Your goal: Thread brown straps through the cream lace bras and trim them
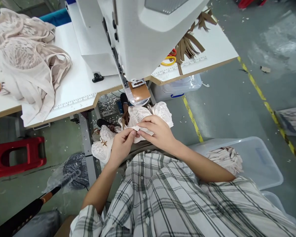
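A pale pink lace bra [139,114] lies across my lap, with one lace cup on the left and others on the right. My left hand [122,144] pinches the edge of its fabric between thumb and forefinger. My right hand [156,131] grips the same edge just beside it, fingertips nearly touching the left ones. A small white piece shows between the fingertips; its kind is too small to tell. Just beyond my hands is the arm end of a white sewing machine [138,42], with a brown plate [140,92] at its tip.
More pale bras [27,56] are heaped on the white table [69,82] at left. Brown fabric strips [185,49] and yellow-handled scissors [169,61] lie at right. A clear bin [259,158] holds pale pieces near my right elbow. A red stool [19,144] stands at left.
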